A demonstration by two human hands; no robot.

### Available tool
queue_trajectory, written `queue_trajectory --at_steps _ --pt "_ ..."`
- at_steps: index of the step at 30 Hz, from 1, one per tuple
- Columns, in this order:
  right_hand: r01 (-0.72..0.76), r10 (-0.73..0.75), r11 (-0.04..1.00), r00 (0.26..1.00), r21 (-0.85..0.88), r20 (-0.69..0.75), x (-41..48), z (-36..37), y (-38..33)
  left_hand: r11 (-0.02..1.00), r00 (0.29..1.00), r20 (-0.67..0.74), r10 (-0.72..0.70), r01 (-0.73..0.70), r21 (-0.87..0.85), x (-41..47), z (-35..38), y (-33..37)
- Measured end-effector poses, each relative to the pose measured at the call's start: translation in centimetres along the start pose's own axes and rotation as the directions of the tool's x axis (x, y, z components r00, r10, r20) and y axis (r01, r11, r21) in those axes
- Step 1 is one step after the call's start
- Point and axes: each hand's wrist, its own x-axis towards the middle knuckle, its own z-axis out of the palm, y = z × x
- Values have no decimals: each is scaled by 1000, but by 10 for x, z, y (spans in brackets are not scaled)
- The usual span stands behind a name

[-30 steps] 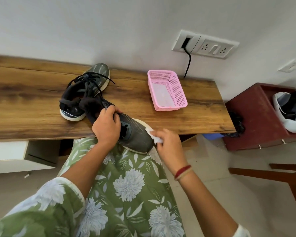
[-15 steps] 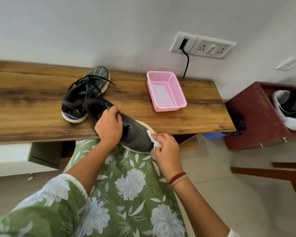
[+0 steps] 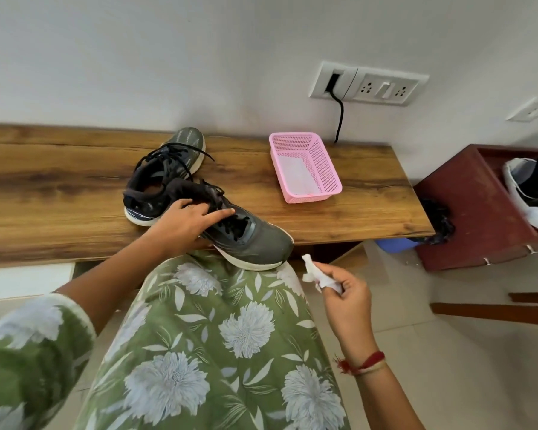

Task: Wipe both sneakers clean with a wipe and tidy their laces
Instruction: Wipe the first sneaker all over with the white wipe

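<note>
A dark grey sneaker [image 3: 255,240] with a white sole lies across my lap and the front edge of the wooden shelf [image 3: 59,193], toe pointing right. My left hand [image 3: 187,223] rests on its laces and tongue, fingers spread, with the thumb under its near side. My right hand [image 3: 343,294] is a little right of and below the toe, apart from the shoe, pinching a crumpled white wipe [image 3: 316,273]. The second grey sneaker [image 3: 168,169] stands on the shelf behind, its black laces loose.
A pink mesh basket [image 3: 326,169] holding a white sheet stands on the shelf at right. A black cable hangs from the wall socket [image 3: 367,85]. A maroon box [image 3: 475,209] with other shoes is at far right, beside wooden chair legs [image 3: 510,311].
My right hand has pulled the wipe off the sneaker's toe, down and to the right. My left hand loosened its grip and now lies spread over the laces.
</note>
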Motion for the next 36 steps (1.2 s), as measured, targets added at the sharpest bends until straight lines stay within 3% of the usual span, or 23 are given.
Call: queue_trajectory --at_steps 4,8,11,13,21,27,36 --pt "41 -42 999 998 10 51 -12 5 -2 996 999 -19 -36 34 -78 8 -10 7" --pt "71 -67 989 997 128 -39 -1 1 -18 898 972 -187 -146 51 -437 26 -32 21" --pt "115 -94 982 986 149 -139 20 -1 -26 649 886 -195 -420 144 -747 37 -55 23" --pt "118 -96 986 980 118 -174 41 -1 -30 506 840 -133 -526 183 -843 38 -60 23" --pt "71 -77 994 994 -79 -77 122 31 -38 -8 738 280 -613 349 -937 28 -3 34" --pt "137 -109 957 987 -256 120 159 61 -46 -31 731 302 -612 360 -933 30 7 28" --pt "271 -105 844 930 -463 353 224 125 -61 15 733 260 -629 346 -938 29 13 39"
